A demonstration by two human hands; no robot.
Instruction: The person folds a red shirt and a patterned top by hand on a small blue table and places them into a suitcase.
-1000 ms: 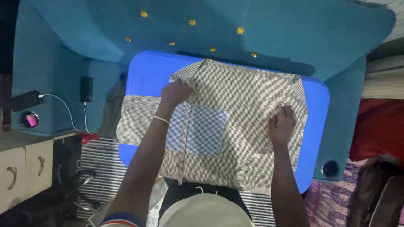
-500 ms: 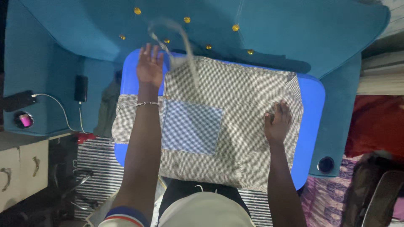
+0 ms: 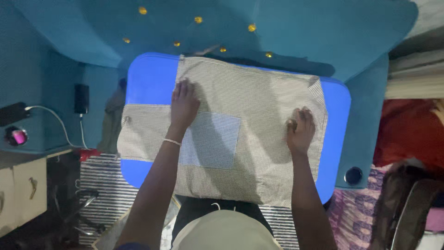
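Both hands flat on checked shirt (image 3: 259,115); shirt spread over blue cushion (image 3: 150,78); left hand (image 3: 184,105) open, fingers toward 12 o'clock, pressing near shirt's 9 o'clock side above pale blue pocket (image 3: 212,141); right hand (image 3: 300,129) loosely curled, pressing cloth, grasping nothing; shirt hem overhangs cushion at 6 o'clock; bare cushion strips at 9 and 3 o'clock; teal sofa back (image 3: 296,32) bounds 12 o'clock.
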